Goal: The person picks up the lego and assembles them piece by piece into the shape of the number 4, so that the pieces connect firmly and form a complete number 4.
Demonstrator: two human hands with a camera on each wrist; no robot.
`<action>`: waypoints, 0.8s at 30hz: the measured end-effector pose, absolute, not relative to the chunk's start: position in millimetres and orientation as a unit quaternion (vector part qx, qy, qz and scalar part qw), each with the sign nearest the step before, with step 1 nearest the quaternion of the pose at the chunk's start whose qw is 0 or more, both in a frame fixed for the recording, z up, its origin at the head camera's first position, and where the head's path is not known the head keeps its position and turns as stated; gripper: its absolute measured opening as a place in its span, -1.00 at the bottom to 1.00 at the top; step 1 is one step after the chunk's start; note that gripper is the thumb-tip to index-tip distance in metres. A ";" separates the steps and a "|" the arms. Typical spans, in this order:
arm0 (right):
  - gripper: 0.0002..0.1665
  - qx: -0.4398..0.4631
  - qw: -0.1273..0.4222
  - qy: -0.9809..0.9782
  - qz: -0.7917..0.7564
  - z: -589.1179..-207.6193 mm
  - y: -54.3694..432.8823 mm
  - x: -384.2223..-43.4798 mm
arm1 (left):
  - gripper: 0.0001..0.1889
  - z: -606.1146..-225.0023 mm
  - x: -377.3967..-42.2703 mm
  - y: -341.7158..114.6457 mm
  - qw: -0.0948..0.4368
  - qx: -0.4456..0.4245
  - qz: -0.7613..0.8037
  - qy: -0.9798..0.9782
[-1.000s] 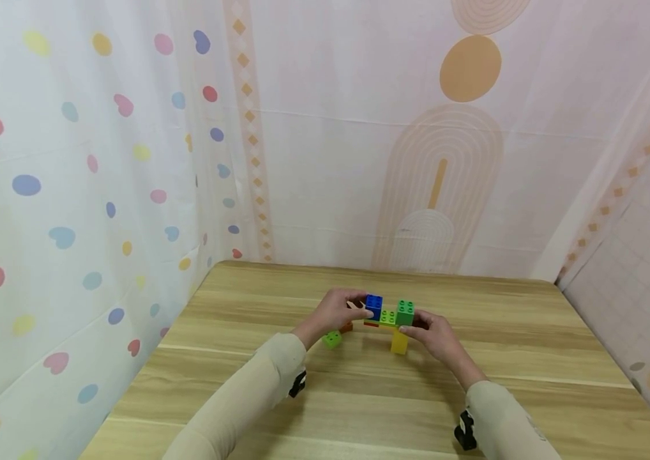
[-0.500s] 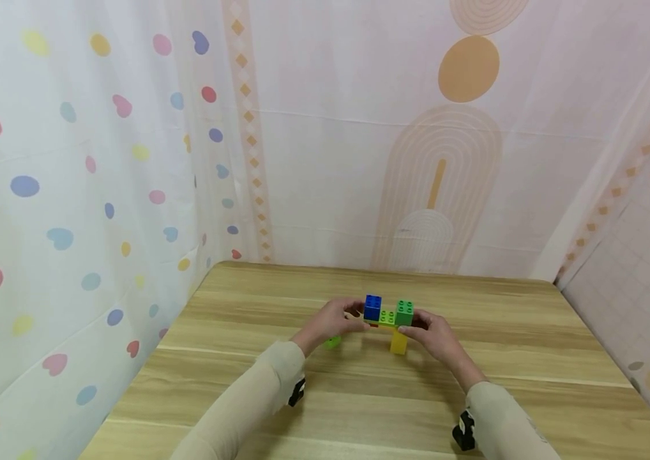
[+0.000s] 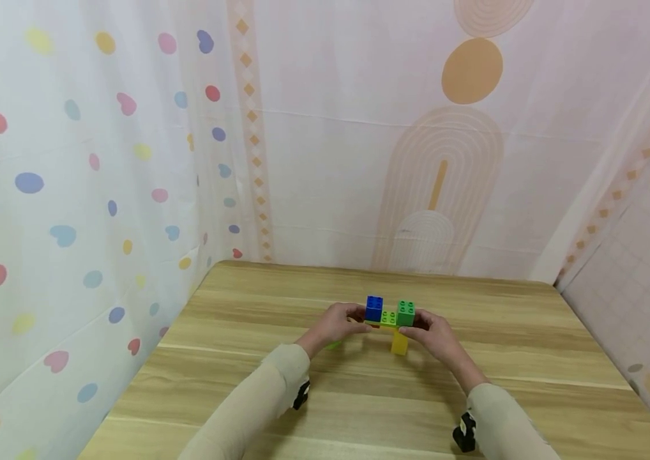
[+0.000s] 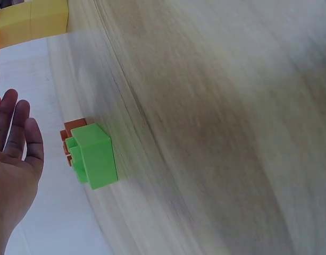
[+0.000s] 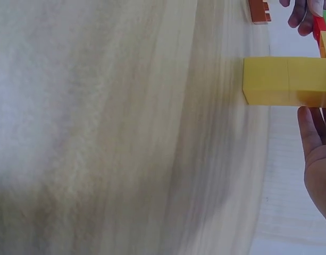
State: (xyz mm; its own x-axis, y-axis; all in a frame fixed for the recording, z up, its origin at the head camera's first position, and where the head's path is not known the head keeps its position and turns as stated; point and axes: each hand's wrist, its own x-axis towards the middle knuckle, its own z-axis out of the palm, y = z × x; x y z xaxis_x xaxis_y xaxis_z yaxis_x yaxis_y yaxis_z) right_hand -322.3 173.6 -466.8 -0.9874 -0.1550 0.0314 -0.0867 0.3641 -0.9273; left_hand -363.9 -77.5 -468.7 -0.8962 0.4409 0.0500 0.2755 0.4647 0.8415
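Our left hand (image 3: 338, 322) and right hand (image 3: 435, 334) clamp thumb and fingers on opposite ends of a plastic-block structure (image 3: 387, 317) over the wood-grain table (image 3: 503, 319). On its lime-green studded plate (image 3: 389, 319) we see a square blue block (image 3: 373, 308) and square green block (image 3: 405, 314), the latter above a yellow column (image 3: 399, 342); a light-green block (image 4: 96, 156) lies near our left hand.

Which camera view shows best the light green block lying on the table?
The left wrist view: there the light green block shows its side and studs, unblocked. In the head view, only a sliver shows beside the left hand; the right wrist view does not show it.
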 end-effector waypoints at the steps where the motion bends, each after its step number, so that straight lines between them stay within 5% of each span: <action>1: -0.44 -0.076 0.032 0.825 -0.558 -465.6 174.0 -321.9 | -0.62 -468.1 -363.3 -77.3 0.088 0.210 0.472 0.852; 9: -0.26 -0.109 0.015 0.827 -0.551 -446.2 177.0 -322.3 | -0.63 -466.2 -360.9 -77.0 0.086 0.210 0.478 0.848; 24: -0.41 -0.158 0.004 0.867 -0.472 -403.8 153.8 -334.2 | -0.61 -464.1 -361.9 -76.0 0.097 0.211 0.475 0.849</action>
State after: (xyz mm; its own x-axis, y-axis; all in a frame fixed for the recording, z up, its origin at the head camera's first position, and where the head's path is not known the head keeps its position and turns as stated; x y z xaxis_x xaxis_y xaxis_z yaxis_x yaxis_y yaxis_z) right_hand -334.2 153.8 -403.8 -0.9503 -0.2768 0.1422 -0.2696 0.5040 -0.8205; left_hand -361.9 -76.0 -464.1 -0.8925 0.4496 0.0363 0.2660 0.4597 0.8473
